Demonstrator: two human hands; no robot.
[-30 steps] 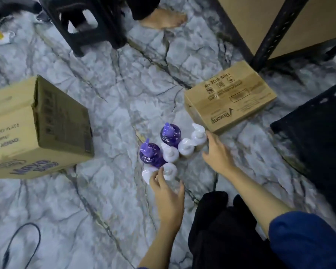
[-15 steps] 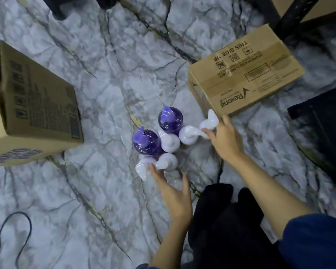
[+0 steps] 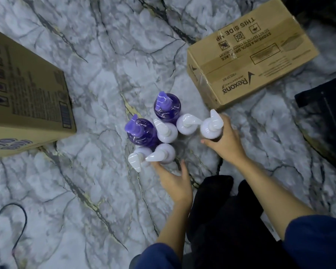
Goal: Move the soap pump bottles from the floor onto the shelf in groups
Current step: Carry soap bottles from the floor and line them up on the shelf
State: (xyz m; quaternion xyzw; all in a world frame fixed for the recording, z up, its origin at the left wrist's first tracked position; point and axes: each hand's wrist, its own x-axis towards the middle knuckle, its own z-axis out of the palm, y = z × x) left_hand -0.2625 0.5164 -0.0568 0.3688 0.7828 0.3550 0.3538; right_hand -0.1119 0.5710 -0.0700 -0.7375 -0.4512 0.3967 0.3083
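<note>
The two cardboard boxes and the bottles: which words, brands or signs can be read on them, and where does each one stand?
"Rexona": right cardboard box, top face, seen upside down.
"THIS SIDE UP": same face, above three handling signs.
"STORE IN A COOL DRY PLACE": same face; the line between is too blurred to read.
Small line beside "Rexona": too small to read.
Left cardboard box: panels and barcode too blurred; large blue letters on its lower face cut off, unreadable.
Pump bottles: no label visible from above.
</note>
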